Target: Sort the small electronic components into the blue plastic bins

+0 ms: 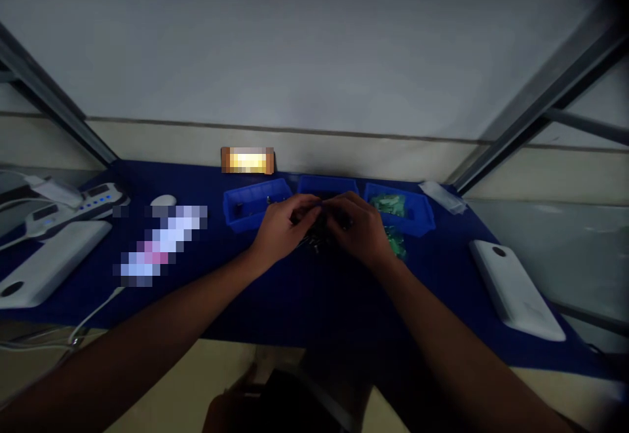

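Observation:
My left hand (285,223) and my right hand (361,226) meet over the middle of the blue table, fingertips close together and fingers curled. Whatever they pinch is too small and dark to name. Below them lies a pile of small metallic pieces (314,244), blurred in the dim light. Behind the hands stand a left blue bin (236,221) with a few small pieces inside, a middle blue bin (328,185) mostly hidden by the hands, and a right blue bin (422,218) holding green packets (389,204). More green material (396,243) lies beside my right wrist.
A blurred-out phone-like device (162,246) with a cable lies left, near a white rounded object (163,201), a power strip (93,202) and a white power bank (54,263). Another white power bank (518,292) and a clear plastic bag (445,197) lie right. A lit box (247,160) stands behind.

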The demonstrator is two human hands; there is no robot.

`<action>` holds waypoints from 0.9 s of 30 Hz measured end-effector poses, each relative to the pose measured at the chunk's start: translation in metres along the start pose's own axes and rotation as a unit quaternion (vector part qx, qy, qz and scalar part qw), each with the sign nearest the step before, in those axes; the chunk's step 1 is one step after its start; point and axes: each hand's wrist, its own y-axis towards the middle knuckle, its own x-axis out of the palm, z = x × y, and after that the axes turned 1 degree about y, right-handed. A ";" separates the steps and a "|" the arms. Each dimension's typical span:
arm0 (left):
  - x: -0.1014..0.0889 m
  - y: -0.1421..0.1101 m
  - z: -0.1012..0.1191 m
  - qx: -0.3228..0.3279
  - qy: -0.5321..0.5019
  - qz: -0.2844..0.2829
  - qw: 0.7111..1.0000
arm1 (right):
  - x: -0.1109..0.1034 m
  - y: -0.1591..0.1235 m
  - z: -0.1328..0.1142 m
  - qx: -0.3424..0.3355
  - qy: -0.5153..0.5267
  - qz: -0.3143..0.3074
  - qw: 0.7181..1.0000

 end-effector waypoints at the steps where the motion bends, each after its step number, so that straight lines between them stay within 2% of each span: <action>1: -0.001 0.000 0.001 0.000 0.013 -0.003 1.000 | 0.000 0.001 0.001 0.004 0.003 0.008 1.000; 7: -0.001 -0.002 0.004 -0.013 0.015 -0.012 1.000 | 0.000 0.004 0.007 0.009 0.066 -0.046 0.997; 13: -0.001 -0.002 0.003 -0.007 0.008 -0.008 1.000 | 0.002 0.010 0.006 0.032 0.067 -0.031 0.997; 18: -0.003 0.001 -0.005 0.000 0.040 -0.007 0.999 | -0.004 0.012 0.003 0.035 0.082 -0.091 0.992; 24: -0.002 0.004 -0.011 0.004 0.017 0.002 1.000 | -0.005 0.006 -0.001 0.083 0.052 -0.035 0.995; 27: -0.003 0.004 -0.012 0.003 0.002 0.010 1.000 | 0.000 0.006 -0.001 0.096 0.054 -0.033 0.993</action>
